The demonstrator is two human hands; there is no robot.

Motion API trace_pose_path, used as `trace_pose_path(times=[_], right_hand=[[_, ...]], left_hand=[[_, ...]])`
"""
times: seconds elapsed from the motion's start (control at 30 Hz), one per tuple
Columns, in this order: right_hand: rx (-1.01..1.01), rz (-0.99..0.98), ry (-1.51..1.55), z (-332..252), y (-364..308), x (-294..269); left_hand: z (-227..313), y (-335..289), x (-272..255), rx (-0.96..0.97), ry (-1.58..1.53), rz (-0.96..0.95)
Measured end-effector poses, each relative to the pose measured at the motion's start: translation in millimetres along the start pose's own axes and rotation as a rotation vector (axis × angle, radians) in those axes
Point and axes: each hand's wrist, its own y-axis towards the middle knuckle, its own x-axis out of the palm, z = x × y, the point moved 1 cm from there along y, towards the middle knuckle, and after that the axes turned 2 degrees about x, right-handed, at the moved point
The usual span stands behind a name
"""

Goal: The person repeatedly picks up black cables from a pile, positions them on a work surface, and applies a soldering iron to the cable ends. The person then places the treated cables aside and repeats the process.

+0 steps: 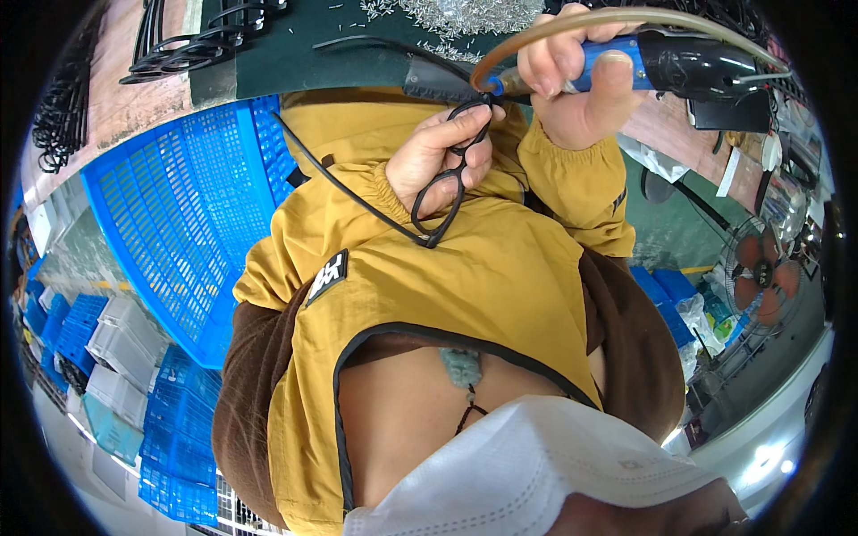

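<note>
My left hand (447, 156) is closed around a black eyeglass frame (458, 195), gripping it near the bridge and one rim above my lap. One temple arm (344, 188) of the frame slants off to the left, while another black temple (384, 43) reaches over the table edge. In my right hand (572, 85) is a blue and black power screwdriver (617, 64), pointing left. Its tip meets or nearly meets the frame's upper hinge corner; the exact contact is too small to see. A tan hose (626, 15) arches over my right hand.
Many small silvery metal pieces (456, 16) lie heaped on the green mat (295, 67). Black frame parts (201, 45) rest on the table at left. A large blue basket (179, 214) stands against my left side. On the right is a fan (764, 272) with orange blades.
</note>
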Motion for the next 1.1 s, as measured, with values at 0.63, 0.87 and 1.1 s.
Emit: trace_pose_path(times=[0.63, 0.87, 1.1], right_hand=[[-0.142, 0.320, -0.015, -55, 6, -81], [-0.134, 0.337, 0.027, -49, -1, -92], [-0.099, 0.244, 0.089, -49, 5, -95]], left_hand=[[115, -176, -36, 1.482, 0.678, 1.120], [165, -183, -51, 1.664, 1.483, 1.338], [205, -126, -47, 1.526, 0.948, 1.516]])
